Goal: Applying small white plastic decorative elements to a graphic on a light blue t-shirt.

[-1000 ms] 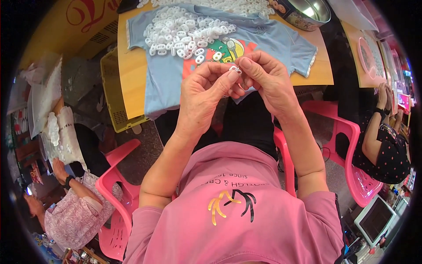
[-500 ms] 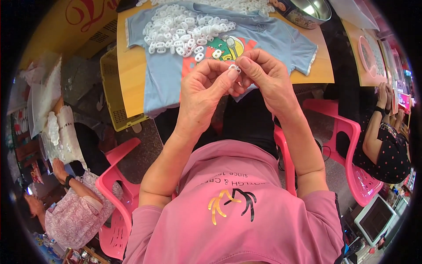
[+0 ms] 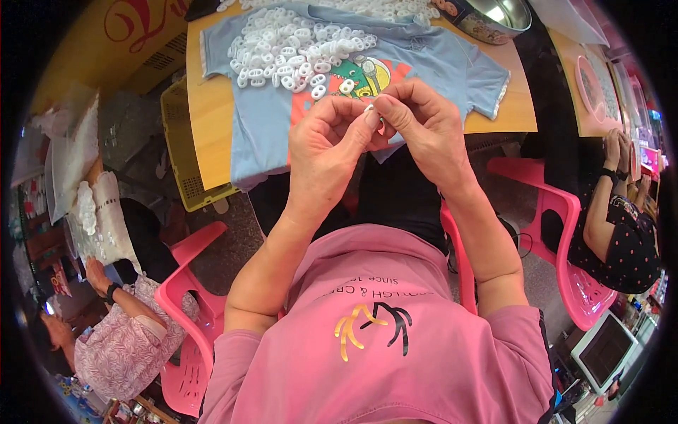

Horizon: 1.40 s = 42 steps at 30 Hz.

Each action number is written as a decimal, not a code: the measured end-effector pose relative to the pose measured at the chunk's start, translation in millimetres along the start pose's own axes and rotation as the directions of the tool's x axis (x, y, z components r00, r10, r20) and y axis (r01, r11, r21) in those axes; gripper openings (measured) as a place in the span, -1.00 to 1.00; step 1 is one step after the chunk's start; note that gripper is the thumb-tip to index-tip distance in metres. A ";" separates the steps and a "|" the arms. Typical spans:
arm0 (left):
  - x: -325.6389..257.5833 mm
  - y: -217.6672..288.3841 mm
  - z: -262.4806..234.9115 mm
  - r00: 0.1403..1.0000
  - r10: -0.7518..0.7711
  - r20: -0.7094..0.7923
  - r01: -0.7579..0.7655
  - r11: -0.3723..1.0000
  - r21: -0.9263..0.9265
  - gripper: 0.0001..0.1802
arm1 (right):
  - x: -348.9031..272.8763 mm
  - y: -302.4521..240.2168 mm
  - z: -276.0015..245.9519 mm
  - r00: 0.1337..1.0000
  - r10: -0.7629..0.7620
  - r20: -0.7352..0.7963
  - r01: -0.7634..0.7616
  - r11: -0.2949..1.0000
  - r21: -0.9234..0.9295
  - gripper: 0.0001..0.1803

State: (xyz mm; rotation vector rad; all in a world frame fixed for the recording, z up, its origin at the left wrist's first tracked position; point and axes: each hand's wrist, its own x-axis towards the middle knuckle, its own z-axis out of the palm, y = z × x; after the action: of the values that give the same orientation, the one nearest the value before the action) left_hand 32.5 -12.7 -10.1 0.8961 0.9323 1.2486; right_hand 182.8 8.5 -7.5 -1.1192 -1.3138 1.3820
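Both my hands are raised just over the near edge of the table, fingertips together. Between thumb and forefinger, my left hand [image 3: 326, 141] pinches a small white plastic piece [image 3: 369, 108], mostly hidden by the fingers. My right hand [image 3: 425, 126] is closed on the same piece from the other side, its thumb and forefinger touching it. Beyond them, a heap of small white oval plastic pieces with two holes [image 3: 282, 53] lies on a light blue T-shirt [image 3: 261, 127] with a printed cartoon. Two loose white pieces [image 3: 347, 86] rest at the heap's near edge.
The T-shirt is spread on a wooden table [image 3: 208, 134]. A metal bowl [image 3: 498, 20] stands at its far right; a yellow crate [image 3: 187, 159] is at left below it. Pink chairs [image 3: 187, 283] flank me. Two people sit nearby, one left [image 3: 120, 346], one right [image 3: 614, 244].
My hands have drawn slightly closer together. The right thumb has come down over the white piece, which shows less now.
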 end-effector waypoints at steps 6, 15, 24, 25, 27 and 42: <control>4.3 -5.4 0.1 0.999 -0.004 -0.032 0.005 1.000 0.016 -0.87 | -0.9 14.9 9.0 0.995 -0.011 -0.097 0.029 0.982 0.185 -0.81; 12.6 -0.6 -15.6 0.998 -0.050 0.037 0.047 0.996 0.074 -0.84 | 3.5 3.7 5.0 0.999 0.046 -0.002 -0.045 0.991 0.128 -0.80; 8.4 5.9 -20.4 0.992 -0.090 0.093 0.079 0.990 0.116 -0.78 | 17.9 -7.0 -18.8 0.808 -0.488 0.329 0.588 0.641 -0.494 -0.85; 7.6 7.5 -20.8 0.992 -0.089 0.093 0.078 0.990 0.117 -0.78 | 18.7 -9.0 -18.5 0.808 -0.489 0.330 0.589 0.640 -0.493 -0.85; 5.1 10.6 -21.2 0.990 -0.104 0.097 0.092 0.988 0.124 -0.78 | 19.4 -12.1 -17.1 0.771 -0.506 0.386 0.634 0.560 -0.533 -0.86; 9.0 -11.3 -24.4 0.995 -0.101 -0.004 0.101 0.994 0.038 -0.86 | 9.3 14.3 5.8 0.978 -0.196 0.069 0.207 0.898 -0.389 -0.84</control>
State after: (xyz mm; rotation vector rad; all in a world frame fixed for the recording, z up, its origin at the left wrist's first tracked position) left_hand 14.6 -3.9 -30.1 0.8674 0.9946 1.1493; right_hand 175.0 16.0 -21.9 -1.1865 -1.7298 1.0064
